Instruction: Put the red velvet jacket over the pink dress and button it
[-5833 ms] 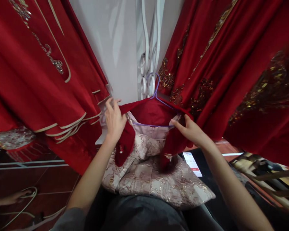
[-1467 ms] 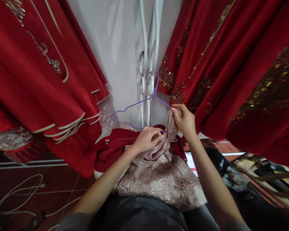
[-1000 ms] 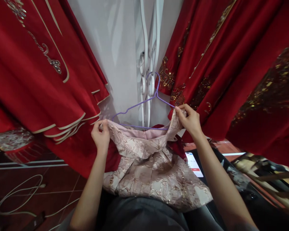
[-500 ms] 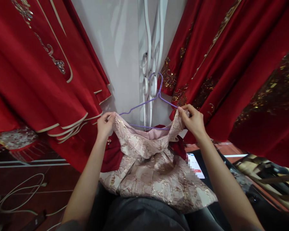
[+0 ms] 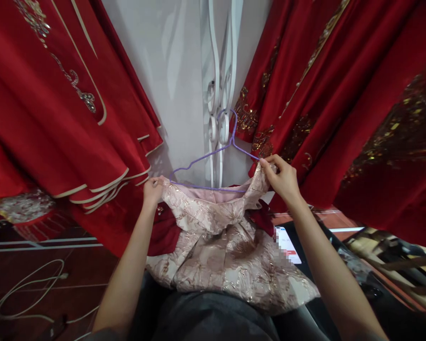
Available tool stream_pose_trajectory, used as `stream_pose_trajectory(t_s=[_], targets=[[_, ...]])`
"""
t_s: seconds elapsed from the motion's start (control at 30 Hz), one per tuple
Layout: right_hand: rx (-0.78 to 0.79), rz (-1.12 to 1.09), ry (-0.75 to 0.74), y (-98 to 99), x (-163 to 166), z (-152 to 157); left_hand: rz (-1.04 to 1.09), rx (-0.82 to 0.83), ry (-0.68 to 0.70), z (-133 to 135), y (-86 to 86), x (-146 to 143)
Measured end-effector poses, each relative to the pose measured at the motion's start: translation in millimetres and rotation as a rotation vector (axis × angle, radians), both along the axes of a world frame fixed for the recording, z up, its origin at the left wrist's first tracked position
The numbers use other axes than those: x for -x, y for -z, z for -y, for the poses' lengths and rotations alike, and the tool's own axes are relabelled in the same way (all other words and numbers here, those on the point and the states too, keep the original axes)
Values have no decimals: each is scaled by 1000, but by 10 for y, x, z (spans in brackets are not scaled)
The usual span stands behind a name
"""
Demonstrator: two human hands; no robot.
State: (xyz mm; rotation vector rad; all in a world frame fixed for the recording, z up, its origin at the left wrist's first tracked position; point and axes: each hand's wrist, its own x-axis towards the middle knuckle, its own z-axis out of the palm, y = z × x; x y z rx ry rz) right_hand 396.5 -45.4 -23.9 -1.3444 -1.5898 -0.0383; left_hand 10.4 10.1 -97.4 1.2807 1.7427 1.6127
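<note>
A pink and gold brocade dress (image 5: 230, 265) lies across my lap, its neckline held wide and its pale pink lining showing. At its left shoulder, my left hand (image 5: 153, 190) pinches the strap. My right hand (image 5: 281, 176) grips the other shoulder strap between thumb and fingers, by the right end of a purple hanger (image 5: 208, 154). The hanger's rounded left end shows just beside my left hand, in front of the lining. Its lower bar crosses the neck opening, and the hook is up at the white scrollwork. Dark red cloth (image 5: 165, 237) shows beside the bodice.
Red embellished garments (image 5: 117, 128) hang at left and more red garments (image 5: 326, 118) at right. White scrollwork (image 5: 213, 94) stands against the wall between them. A lit phone (image 5: 287, 244) lies on a dark surface at right. A pale cable (image 5: 31, 284) coils on the floor at left.
My left hand has moved slightly left and down with the strap. More of the hanger's left end now shows outside the fabric. My right hand has barely shifted.
</note>
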Motion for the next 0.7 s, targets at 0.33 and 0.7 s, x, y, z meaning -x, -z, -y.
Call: stream_pose_trajectory(t_s=[0.33, 0.7], targets=[[37, -13, -43, 2, 2, 0, -214, -282, 382, 95, -569, -239], [69, -27, -47, -25, 20, 41, -628, -248, 575, 114, -921, -797]])
